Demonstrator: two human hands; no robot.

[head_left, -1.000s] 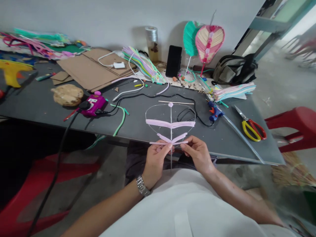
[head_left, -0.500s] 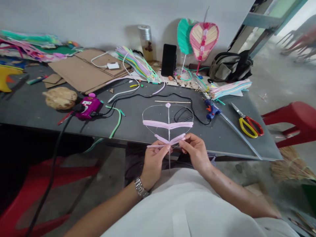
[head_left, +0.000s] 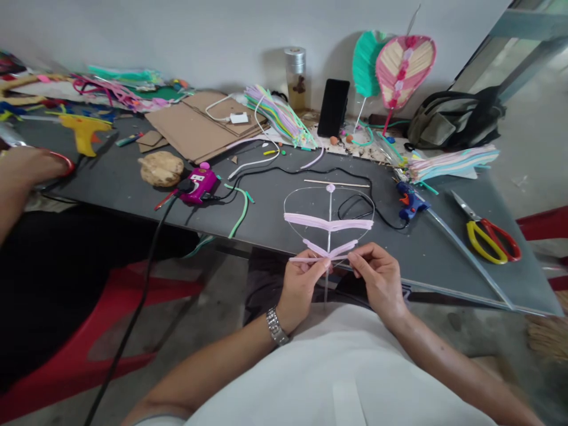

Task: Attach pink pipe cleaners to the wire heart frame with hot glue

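Over the table's front edge I hold a fan-shaped wire frame (head_left: pixel 373 207) with a central stem. Two V-shaped bands of pale pink pipe cleaner (head_left: pixel 310 220) cross it, and a small pink ball tops the stem. My left hand (head_left: pixel 302 284) is closed, thumb pressing the stem and a loose pink pipe cleaner (head_left: pixel 298 260) where they meet below the lower band. My right hand (head_left: pixel 377 275) pinches the other end of that pipe cleaner, right of the stem. The fingertips partly hide both grips.
Scissors (head_left: pixel 490 236) and a blue glue gun (head_left: pixel 410 201) lie right. A purple power adapter (head_left: pixel 199 182), pipe cleaner bundles (head_left: pixel 279 115), cardboard (head_left: pixel 186 127) and a phone (head_left: pixel 332 107) lie behind. Another person's hand (head_left: pixel 29 163) holds red-handled scissors at far left.
The view has swung left, bringing another person's hand into sight. My right hand has drawn the loose pipe cleaner's end out to the right, across the stem.
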